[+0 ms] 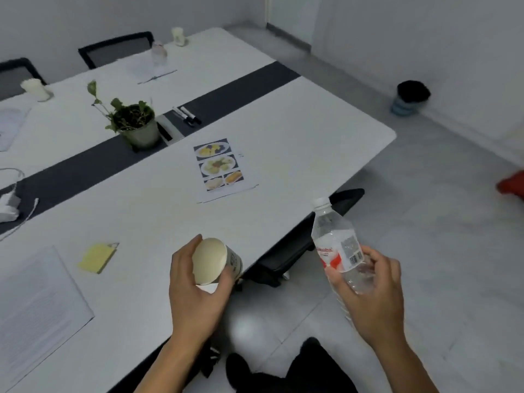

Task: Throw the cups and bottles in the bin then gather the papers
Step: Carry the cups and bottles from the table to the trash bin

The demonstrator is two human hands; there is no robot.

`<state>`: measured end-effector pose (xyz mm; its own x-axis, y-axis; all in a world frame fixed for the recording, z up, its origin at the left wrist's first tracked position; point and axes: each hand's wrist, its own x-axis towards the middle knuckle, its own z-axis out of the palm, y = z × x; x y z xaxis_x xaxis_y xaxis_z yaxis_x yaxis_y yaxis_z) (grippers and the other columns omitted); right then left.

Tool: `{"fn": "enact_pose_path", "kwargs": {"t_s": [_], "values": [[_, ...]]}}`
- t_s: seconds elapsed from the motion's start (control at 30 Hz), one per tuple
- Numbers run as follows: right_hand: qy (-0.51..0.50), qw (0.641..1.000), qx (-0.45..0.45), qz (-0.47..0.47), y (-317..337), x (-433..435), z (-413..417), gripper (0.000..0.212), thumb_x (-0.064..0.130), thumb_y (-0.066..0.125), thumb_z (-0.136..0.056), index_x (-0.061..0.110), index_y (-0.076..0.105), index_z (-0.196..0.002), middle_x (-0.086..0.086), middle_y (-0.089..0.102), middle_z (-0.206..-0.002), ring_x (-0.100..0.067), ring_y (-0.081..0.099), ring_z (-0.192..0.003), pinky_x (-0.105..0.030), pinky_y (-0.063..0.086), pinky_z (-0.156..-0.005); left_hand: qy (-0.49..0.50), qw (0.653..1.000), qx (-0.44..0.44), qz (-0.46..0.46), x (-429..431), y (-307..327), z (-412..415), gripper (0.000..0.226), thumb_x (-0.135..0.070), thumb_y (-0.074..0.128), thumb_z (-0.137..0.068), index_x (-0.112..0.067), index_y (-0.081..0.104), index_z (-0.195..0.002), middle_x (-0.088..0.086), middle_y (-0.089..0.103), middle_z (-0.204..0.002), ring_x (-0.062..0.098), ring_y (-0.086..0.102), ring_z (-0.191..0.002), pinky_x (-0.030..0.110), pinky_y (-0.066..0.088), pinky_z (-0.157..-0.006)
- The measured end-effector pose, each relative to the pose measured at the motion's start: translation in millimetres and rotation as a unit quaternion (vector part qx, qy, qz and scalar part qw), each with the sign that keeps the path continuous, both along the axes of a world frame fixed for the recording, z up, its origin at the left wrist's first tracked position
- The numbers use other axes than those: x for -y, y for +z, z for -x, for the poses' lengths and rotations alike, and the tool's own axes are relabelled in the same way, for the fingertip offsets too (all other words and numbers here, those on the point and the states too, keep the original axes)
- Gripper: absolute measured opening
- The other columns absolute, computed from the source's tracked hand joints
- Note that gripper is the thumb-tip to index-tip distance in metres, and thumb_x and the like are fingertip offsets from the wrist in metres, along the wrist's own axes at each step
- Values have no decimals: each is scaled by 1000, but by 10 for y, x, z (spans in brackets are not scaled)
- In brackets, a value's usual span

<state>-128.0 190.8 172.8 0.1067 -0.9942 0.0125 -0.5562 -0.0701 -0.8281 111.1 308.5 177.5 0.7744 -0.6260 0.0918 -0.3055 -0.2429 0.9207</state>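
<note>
My left hand (195, 293) grips a white paper cup (217, 260) tilted on its side, its mouth facing me, over the table's near edge. My right hand (371, 290) holds a clear plastic bottle (336, 245) with a red-and-white label, out over the floor. The bin (409, 97), lined with a black bag, stands on the floor by the far wall. Two more cups (35, 89) (178, 35) and another bottle (158, 53) stand on the far side of the table. Papers lie on the table: a sheet with food photos (221, 168), a printed sheet (37, 307) at the near left, and more at the far side (150, 70).
The white table (297, 131) has a dark centre strip with a potted plant (133, 120) and markers (187, 114). Yellow sticky notes (97, 258) lie near the left. A black chair (297, 245) is tucked under the table edge. Open grey floor leads toward the bin.
</note>
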Motion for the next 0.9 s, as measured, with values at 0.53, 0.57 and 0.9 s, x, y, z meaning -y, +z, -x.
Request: {"fn": "enact_pose_path", "kwargs": {"t_s": [0.53, 0.57, 0.9], "values": [[-212, 976, 53, -19, -234, 1591, 3181, 66, 41, 84, -68, 21, 57, -126, 1, 46, -120, 22, 46, -100, -4, 39, -76, -183, 983, -8, 7, 2457, -43, 2877, 63, -49, 64, -66, -38, 49, -126, -33, 49, -120, -1, 58, -107, 23, 53, -79], [-208, 977, 46, -16, -221, 1764, 3282, 66, 39, 85, -69, 21, 57, -126, 0, 46, -119, 22, 46, -100, -1, 39, -77, -184, 983, -13, 12, 2607, -10, 2987, 63, -47, 65, -67, -37, 49, -127, -32, 49, -120, -5, 57, -106, 14, 50, -75], [-182, 982, 53, -7, -417, 3894, 3460, 65, 38, 84, -70, 24, 56, -127, 4, 46, -117, 16, 50, -102, 1, 38, -77, -153, 987, -45, 19, 4713, -252, 3257, 59, -38, 70, -71, -50, 48, -125, -16, 50, -128, 29, 66, -103, 50, 60, -74]]}}
